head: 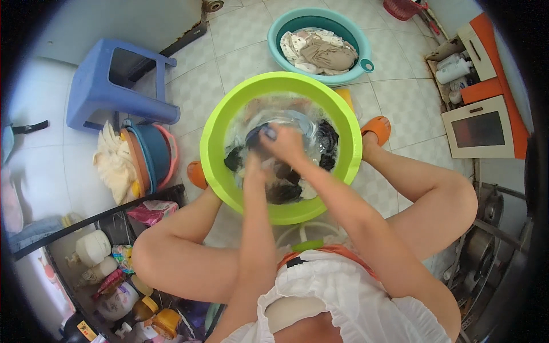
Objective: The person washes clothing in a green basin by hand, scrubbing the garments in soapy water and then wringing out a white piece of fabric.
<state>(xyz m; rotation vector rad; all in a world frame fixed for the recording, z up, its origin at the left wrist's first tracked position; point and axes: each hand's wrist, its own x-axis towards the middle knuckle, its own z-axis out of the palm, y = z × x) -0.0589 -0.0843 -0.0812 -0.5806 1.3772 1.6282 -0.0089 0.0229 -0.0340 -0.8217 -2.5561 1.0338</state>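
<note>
A lime-green plastic basin stands on the floor between my legs, holding soapy water and soaked clothes. Inside it my right hand grips a dark blue wet cloth. My left hand is close below that cloth, motion-blurred; its fingers cannot be made out. Black garments lie at the basin's right side and near side. Light blue fabric floats toward the far side, and a pale piece sits at the near right.
Beyond is a teal basin of light clothes. Left are a blue plastic stool, tipped on its side, and nested basins with cream cloth. A bottle-filled rack flanks my left knee; a cabinet stands right.
</note>
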